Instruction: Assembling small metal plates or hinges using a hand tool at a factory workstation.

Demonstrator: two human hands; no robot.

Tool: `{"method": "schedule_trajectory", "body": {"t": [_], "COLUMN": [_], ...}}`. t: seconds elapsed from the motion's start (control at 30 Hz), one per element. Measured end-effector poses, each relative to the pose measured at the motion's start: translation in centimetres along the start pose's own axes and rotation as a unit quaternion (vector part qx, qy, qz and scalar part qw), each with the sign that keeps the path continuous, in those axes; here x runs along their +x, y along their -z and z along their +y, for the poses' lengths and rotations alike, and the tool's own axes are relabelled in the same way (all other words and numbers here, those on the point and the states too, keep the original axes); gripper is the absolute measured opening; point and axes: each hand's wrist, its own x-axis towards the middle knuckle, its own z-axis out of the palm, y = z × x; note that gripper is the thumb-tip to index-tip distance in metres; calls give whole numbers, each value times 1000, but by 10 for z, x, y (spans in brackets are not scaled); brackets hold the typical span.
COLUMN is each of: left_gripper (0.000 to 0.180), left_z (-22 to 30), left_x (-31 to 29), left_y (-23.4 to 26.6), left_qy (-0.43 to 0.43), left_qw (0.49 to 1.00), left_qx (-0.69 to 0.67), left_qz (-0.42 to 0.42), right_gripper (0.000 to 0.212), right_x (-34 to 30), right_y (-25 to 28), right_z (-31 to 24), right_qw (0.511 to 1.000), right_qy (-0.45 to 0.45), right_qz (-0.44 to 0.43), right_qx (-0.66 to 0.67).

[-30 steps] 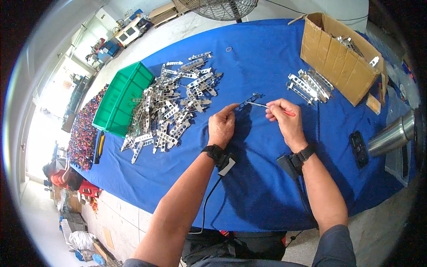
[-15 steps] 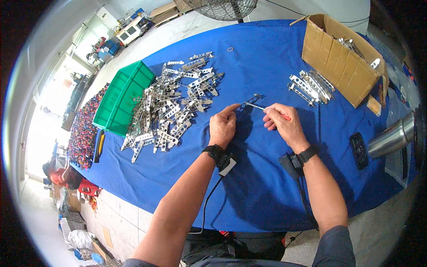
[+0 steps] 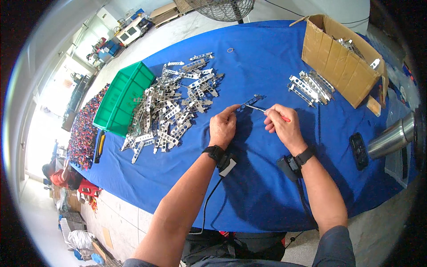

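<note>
A thin metal strip with a row of holes [image 3: 251, 100] lies tilted on the blue cloth, its near end at my left hand [image 3: 222, 128]. My left index finger stretches onto that end; the other fingers are curled, and whether they grip the strip is hidden. My right hand [image 3: 284, 125] is closed round a slim red-handled tool [image 3: 258, 108] with a thin metal shaft. The shaft points left, its tip at the strip close to my left fingertip. A large heap of similar metal strips [image 3: 173, 107] spreads to the left of my hands.
A green bin [image 3: 122, 98] borders the heap. Further right, a smaller bunch of strips [image 3: 310, 88] lies beside an open cardboard box [image 3: 336, 60]. A black device [image 3: 358, 151] and a metal cylinder [image 3: 391, 135] are at the right. Cables trail from both wrists.
My right hand and the tool have shifted slightly, the shaft now a little nearer me and showing more of the strip. My left hand stays in place.
</note>
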Motion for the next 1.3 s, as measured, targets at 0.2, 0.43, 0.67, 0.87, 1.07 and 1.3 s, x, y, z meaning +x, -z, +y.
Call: {"method": "schedule_trajectory", "body": {"t": [0.2,0.43,0.67,0.87,1.07,1.3], "left_gripper": [28,28,27,27,26,26], "left_z": [1,3,3,-1,1,2], "left_x": [0,-1,-1,-1,-1,0], "left_y": [0,0,0,-1,0,-1], "left_qy": [-3,-4,-5,-6,8,8], "left_qw": [1000,1000,1000,1000,1000,1000], "left_qx": [-1,1,-3,-16,-6,0], "left_qz": [-6,4,5,5,-4,1], "right_gripper": [23,19,19,19,20,21], "right_x": [4,5,5,6,4,5], "right_y": [3,-1,-2,1,0,1], "right_z": [7,6,9,11,11,14], "right_qw": [997,992,994,997,996,995], "right_qy": [-12,13,37,37,18,25], "right_qz": [15,-6,15,5,-33,-5], "right_qx": [69,128,97,68,79,100]}}
